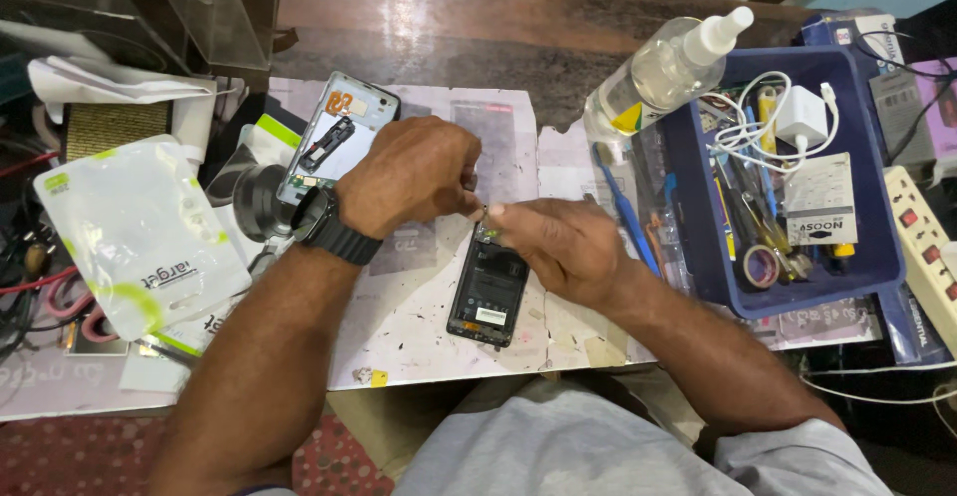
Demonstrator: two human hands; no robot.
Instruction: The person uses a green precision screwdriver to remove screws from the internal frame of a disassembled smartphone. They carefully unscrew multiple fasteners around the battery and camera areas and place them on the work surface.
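An opened black phone (pixel 487 295) lies on a white work mat (pixel 419 327) with its back off and its battery showing. My left hand (pixel 414 172), with a black watch on the wrist, pinches something very small just above the phone's top edge. My right hand (pixel 558 247) meets it there, fingertips closed on the same small part at the phone's top. What the part is cannot be made out. A removed phone back frame (pixel 339 137) lies on the mat behind my left hand.
A blue tray (pixel 877 257) at the right holds cables, a white charger, tape and tools. A clear spray bottle (pixel 663 72) and a blue toothbrush (pixel 623 207) lie beside it. A white pouch (pixel 140 237) and a black lens-like cylinder (pixel 261 202) sit left. A power strip (pixel 922 247) is at far right.
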